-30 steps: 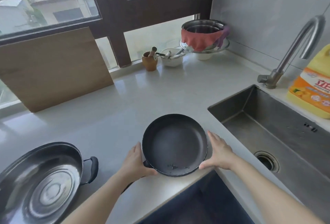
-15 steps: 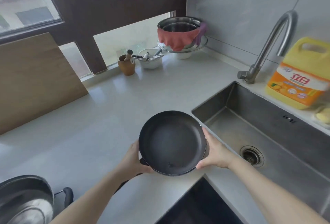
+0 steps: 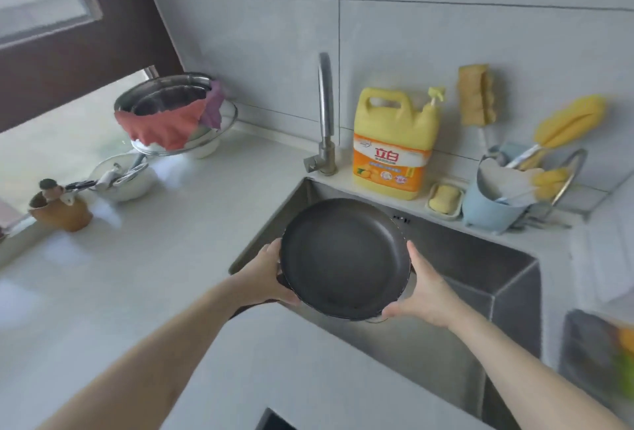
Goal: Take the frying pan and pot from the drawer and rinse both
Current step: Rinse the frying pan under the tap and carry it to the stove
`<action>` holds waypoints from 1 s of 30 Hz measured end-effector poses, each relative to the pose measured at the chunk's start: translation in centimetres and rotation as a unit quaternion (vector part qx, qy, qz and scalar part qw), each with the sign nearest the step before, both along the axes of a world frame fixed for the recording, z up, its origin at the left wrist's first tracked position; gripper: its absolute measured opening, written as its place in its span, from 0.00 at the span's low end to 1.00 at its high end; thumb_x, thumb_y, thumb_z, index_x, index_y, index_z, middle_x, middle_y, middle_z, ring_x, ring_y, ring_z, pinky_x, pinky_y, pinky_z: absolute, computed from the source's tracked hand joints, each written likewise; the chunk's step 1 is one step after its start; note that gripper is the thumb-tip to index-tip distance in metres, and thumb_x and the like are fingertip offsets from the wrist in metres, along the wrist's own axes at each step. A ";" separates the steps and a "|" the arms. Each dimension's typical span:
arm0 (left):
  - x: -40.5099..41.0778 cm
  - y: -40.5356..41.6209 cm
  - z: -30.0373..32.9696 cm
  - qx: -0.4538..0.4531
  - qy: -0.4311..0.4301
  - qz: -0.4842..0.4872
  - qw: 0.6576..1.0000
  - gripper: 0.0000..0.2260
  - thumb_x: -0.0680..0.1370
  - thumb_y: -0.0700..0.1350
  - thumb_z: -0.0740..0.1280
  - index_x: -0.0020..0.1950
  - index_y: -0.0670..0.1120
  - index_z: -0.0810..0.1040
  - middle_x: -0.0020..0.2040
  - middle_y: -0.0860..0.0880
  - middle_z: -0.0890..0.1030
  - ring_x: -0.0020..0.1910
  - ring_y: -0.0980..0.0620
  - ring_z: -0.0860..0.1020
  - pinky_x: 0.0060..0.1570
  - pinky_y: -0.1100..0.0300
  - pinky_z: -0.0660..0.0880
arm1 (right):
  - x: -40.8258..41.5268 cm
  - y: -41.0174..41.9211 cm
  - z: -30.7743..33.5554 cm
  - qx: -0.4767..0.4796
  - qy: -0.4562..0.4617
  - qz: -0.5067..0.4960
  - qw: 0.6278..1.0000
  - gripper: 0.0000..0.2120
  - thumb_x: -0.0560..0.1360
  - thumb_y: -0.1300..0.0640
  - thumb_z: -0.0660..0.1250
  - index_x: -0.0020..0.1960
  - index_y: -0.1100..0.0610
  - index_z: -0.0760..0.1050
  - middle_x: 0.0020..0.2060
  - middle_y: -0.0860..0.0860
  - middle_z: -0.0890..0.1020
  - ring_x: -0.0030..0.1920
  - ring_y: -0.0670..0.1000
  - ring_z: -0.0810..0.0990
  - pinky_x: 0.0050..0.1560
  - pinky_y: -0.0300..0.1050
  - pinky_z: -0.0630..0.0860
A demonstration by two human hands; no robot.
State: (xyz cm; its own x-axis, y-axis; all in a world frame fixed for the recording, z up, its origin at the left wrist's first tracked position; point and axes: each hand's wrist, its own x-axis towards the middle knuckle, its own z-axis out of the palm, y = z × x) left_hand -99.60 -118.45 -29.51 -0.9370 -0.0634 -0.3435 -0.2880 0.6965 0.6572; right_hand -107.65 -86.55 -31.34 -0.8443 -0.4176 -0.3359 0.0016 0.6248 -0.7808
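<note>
frying pan (image 3: 344, 258) held level over the steel sink (image 3: 480, 268), left part of the basin | left hand (image 3: 266, 273) curled round the pan's left rim | right hand (image 3: 423, 287) cupping its right rim, thumb on the edge | tap (image 3: 325, 114), yellow detergent jug (image 3: 394, 141) behind | pot not in view

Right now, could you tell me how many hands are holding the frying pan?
2. The left hand grips the near-left rim of the frying pan, and the right hand grips its right rim, over the sink.
</note>
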 end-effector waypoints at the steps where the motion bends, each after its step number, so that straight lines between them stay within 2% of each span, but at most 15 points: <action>1: -1.8 1.2 -0.1 0.000 -0.006 -0.020 1.000 0.49 0.61 0.50 0.81 0.75 0.55 0.57 0.65 0.59 0.65 0.68 0.56 0.64 0.64 0.61 0.65 | -0.6 1.2 -0.5 0.001 -0.008 -0.016 1.000 0.72 0.50 0.44 0.83 0.79 0.45 0.38 0.78 0.42 0.53 0.77 0.46 0.54 0.74 0.47 0.58; 4: -6.2 3.9 -1.7 0.009 -0.035 -0.053 0.998 0.48 0.64 0.46 0.81 0.76 0.54 0.56 0.64 0.57 0.65 0.68 0.55 0.63 0.64 0.61 0.63 | -2.1 4.1 -2.6 0.004 -0.026 -0.058 0.998 0.73 0.49 0.41 0.83 0.79 0.45 0.38 0.78 0.43 0.53 0.77 0.46 0.56 0.74 0.47 0.59; 7: -9.4 5.4 -4.3 0.015 -0.070 -0.069 0.995 0.51 0.61 0.49 0.82 0.77 0.57 0.55 0.67 0.56 0.66 0.68 0.54 0.67 0.64 0.59 0.66 | -2.8 6.1 -5.2 -0.014 -0.057 -0.098 0.993 0.73 0.50 0.45 0.84 0.79 0.45 0.38 0.78 0.42 0.54 0.77 0.45 0.56 0.74 0.48 0.58; 10: -11.2 6.1 -6.6 0.019 -0.105 -0.086 0.991 0.52 0.61 0.49 0.81 0.77 0.59 0.54 0.68 0.56 0.65 0.68 0.54 0.67 0.65 0.57 0.66 | -3.1 6.7 -7.5 -0.040 -0.069 -0.132 0.988 0.71 0.50 0.51 0.85 0.79 0.45 0.41 0.75 0.38 0.60 0.74 0.44 0.60 0.72 0.46 0.61; 12: -12.0 6.3 -7.6 0.017 -0.122 -0.096 0.988 0.52 0.62 0.47 0.81 0.78 0.59 0.52 0.68 0.56 0.64 0.68 0.53 0.66 0.66 0.56 0.66 | -3.0 6.6 -8.8 -0.042 -0.069 -0.140 0.987 0.68 0.50 0.52 0.85 0.78 0.41 0.46 0.68 0.33 0.66 0.69 0.42 0.65 0.68 0.44 0.65; 15: -13.2 6.1 -9.2 0.017 -0.140 -0.111 0.984 0.53 0.62 0.46 0.81 0.77 0.60 0.52 0.69 0.56 0.64 0.68 0.53 0.66 0.67 0.54 0.67 | -2.5 6.2 -11.0 -0.038 -0.075 -0.152 0.985 0.68 0.45 0.47 0.85 0.75 0.32 0.48 0.66 0.36 0.71 0.68 0.43 0.69 0.67 0.50 0.70; 18: -14.2 6.0 -10.9 0.028 -0.160 -0.123 0.979 0.52 0.62 0.43 0.81 0.77 0.62 0.53 0.68 0.56 0.65 0.66 0.53 0.68 0.65 0.54 0.72 | -2.0 5.7 -13.0 -0.052 -0.076 -0.171 0.981 0.65 0.46 0.49 0.85 0.74 0.32 0.51 0.64 0.38 0.73 0.67 0.45 0.71 0.65 0.53 0.73; 21: -15.4 6.3 -13.2 0.026 -0.174 -0.140 0.974 0.53 0.60 0.43 0.81 0.75 0.65 0.54 0.67 0.56 0.67 0.62 0.52 0.73 0.61 0.53 0.75 | -1.1 5.5 -14.6 -0.050 -0.080 -0.202 0.975 0.65 0.46 0.50 0.84 0.74 0.33 0.51 0.66 0.36 0.71 0.67 0.43 0.70 0.64 0.50 0.72; 23: -15.9 6.5 -15.0 0.013 -0.177 -0.154 0.972 0.54 0.60 0.44 0.81 0.75 0.65 0.53 0.66 0.57 0.67 0.61 0.51 0.73 0.61 0.54 0.73 | -0.5 5.4 -15.9 -0.032 -0.088 -0.230 0.969 0.70 0.45 0.47 0.84 0.77 0.36 0.46 0.72 0.36 0.64 0.69 0.40 0.65 0.65 0.44 0.67; 25: -16.2 6.8 -16.6 0.006 -0.182 -0.162 0.970 0.55 0.61 0.43 0.81 0.76 0.65 0.49 0.67 0.57 0.66 0.62 0.51 0.74 0.62 0.53 0.72 | 0.0 5.3 -17.2 -0.006 -0.094 -0.244 0.965 0.73 0.45 0.46 0.84 0.78 0.39 0.42 0.74 0.37 0.60 0.69 0.39 0.62 0.65 0.43 0.65; 30: -15.5 6.4 -20.0 0.015 -0.188 -0.164 0.968 0.54 0.63 0.42 0.79 0.77 0.64 0.48 0.66 0.56 0.66 0.57 0.50 0.78 0.61 0.51 0.74 | 0.1 4.7 -19.7 0.079 -0.061 -0.216 0.971 0.72 0.44 0.40 0.81 0.78 0.41 0.43 0.72 0.39 0.65 0.67 0.46 0.71 0.62 0.54 0.74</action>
